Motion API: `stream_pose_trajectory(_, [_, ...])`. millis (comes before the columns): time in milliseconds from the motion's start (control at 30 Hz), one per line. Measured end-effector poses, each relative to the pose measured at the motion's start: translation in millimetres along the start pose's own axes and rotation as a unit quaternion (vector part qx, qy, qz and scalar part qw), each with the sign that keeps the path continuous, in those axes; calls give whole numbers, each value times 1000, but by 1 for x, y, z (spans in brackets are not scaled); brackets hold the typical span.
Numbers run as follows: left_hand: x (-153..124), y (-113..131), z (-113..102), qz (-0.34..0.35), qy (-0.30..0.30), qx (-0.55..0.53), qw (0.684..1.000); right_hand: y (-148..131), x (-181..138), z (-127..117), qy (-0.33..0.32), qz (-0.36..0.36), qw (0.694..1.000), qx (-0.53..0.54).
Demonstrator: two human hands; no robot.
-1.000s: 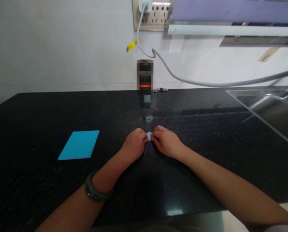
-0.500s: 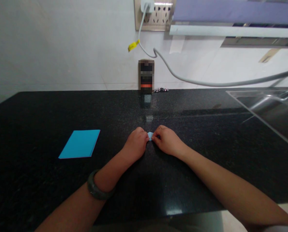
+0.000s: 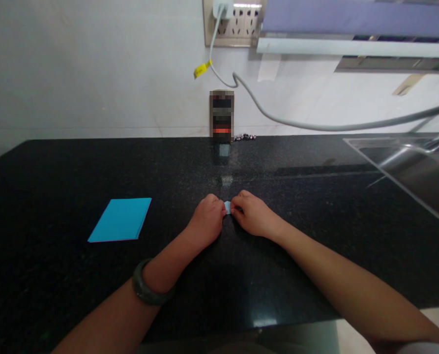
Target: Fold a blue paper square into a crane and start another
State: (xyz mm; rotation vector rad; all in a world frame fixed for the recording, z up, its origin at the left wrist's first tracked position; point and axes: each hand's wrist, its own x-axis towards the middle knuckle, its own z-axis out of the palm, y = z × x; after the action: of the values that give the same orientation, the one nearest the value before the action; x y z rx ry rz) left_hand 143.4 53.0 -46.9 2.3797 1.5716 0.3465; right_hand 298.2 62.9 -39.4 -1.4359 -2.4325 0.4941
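Between my hands is a small pale-blue piece of folded paper (image 3: 227,207), mostly covered by fingers. My left hand (image 3: 209,216) is closed and pinches its left side. From the right, my right hand (image 3: 254,214) grips the other side between thumb and fingers. Both hands rest low over the dark countertop (image 3: 241,275). A dark bangle (image 3: 145,285) circles my left wrist. Off to the left lies a stack of bright blue square paper (image 3: 120,220), apart from both hands.
A phone-like object (image 3: 222,115), its front blurred out, leans on the wall, with a beaded strap (image 3: 245,137) beside it. A metal sink (image 3: 422,169) is at the right. A grey cable (image 3: 315,128) runs from the wall socket (image 3: 237,22) across the upper right.
The right fingers have shifted slightly left, so a little less of the folded paper shows between the hands. Otherwise the whole view has only drifted a few pixels.
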Motion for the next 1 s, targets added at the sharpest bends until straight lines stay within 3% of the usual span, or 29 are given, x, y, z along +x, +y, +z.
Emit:
stream_pose_trajectory(433, [1,1,2,3,9,12,1000,-4,5,-5,-8,33,999,-7])
stream_pose_trajectory(1000, [0,0,-2,-51,25,-29,998,-1,6,-5,-13,57,998,9])
